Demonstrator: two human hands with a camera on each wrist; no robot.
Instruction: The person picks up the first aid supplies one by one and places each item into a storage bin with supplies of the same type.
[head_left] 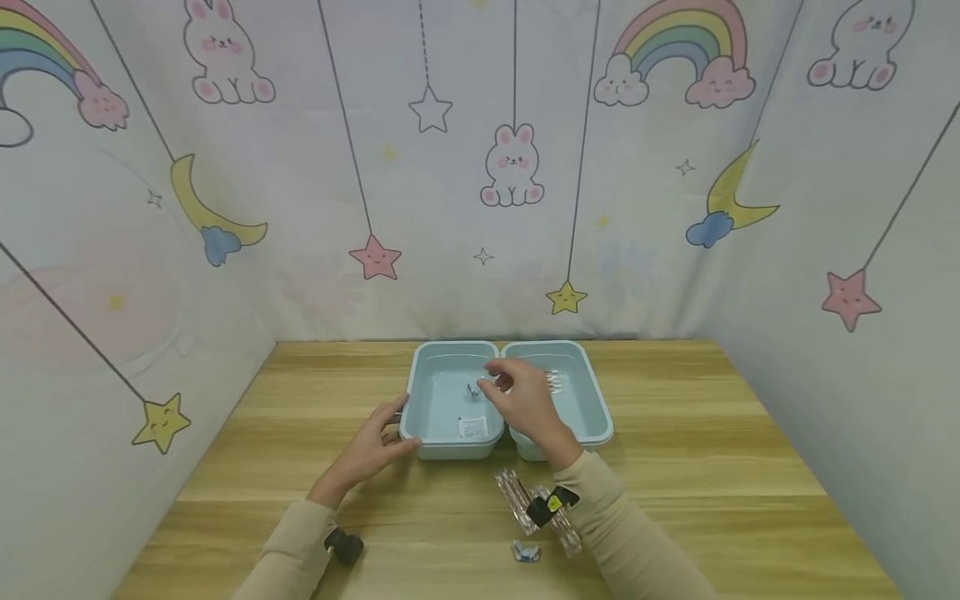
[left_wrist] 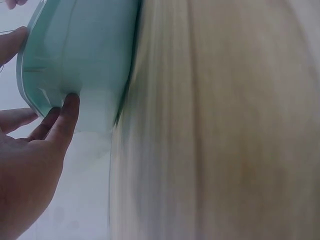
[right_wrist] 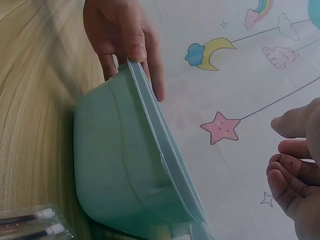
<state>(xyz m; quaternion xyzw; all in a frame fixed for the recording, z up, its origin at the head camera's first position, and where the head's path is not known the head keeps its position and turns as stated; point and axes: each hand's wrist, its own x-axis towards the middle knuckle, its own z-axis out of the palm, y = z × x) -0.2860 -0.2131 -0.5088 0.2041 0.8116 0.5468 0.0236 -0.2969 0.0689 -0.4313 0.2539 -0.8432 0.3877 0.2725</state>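
Note:
My left hand (head_left: 372, 446) grips the near left corner of the left pale blue plastic bin (head_left: 453, 450), thumb on the rim and fingers against the outer wall. Above that bin, near its right side, my right hand (head_left: 522, 400) has loosely bent fingers with nothing between them. Just left of its fingertips is a small blue-and-white packet (head_left: 472, 390); whether it lies on the floor or is in the air I cannot tell. A flat white packet (head_left: 472, 427) lies in the bin's near part. The right bin (head_left: 600, 417) holds several wrapped sticks (head_left: 553, 382), partly hidden by my right hand.
On the wooden table (head_left: 712, 500), clear-wrapped swabs with dark stems (head_left: 516, 500) lie in front of the bins, partly under my right wrist. Nearer sits another blue-and-white packet (head_left: 526, 551). A printed curtain (head_left: 450, 308) hangs behind the bins and at both sides.

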